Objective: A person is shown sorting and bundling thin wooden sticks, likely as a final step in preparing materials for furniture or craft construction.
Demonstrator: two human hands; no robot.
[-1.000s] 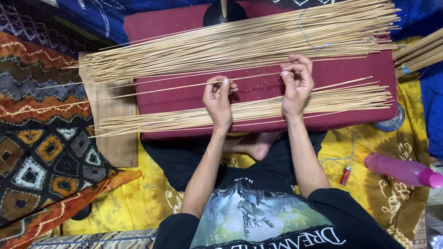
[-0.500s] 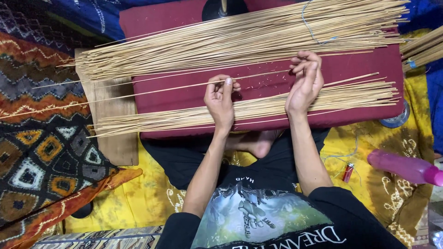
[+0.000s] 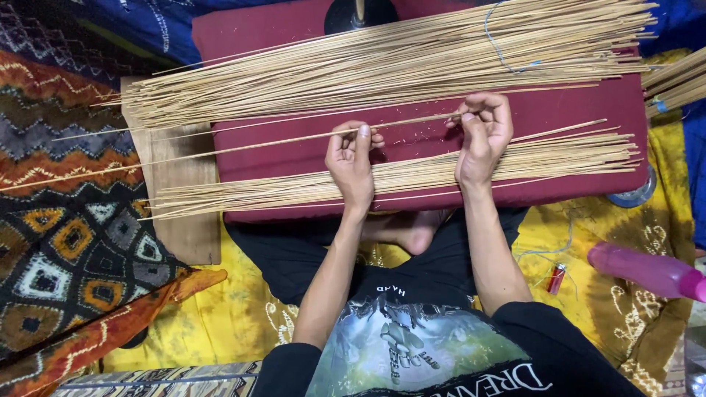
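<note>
We pinch one thin bamboo stick (image 3: pixel 243 145) between both hands: our left hand (image 3: pixel 351 163) closed on its middle, our right hand (image 3: pixel 484 136) closed near its right end. It lies across the maroon cushion (image 3: pixel 426 147), between the far bundle (image 3: pixel 382 62) and the near-edge bundle (image 3: pixel 397 175). It looks light, springy and easily snapped, so we judge two spread grips best.

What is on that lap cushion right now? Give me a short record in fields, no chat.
Surface: dark red cushion across the lap
Far pile: large pile of thin sticks
Near pile: smaller pile of sticks, under the wrists
Left hand: pinching a single stick
Right hand: pinching the same stick
Nearby: wooden board, pink bottle
</note>
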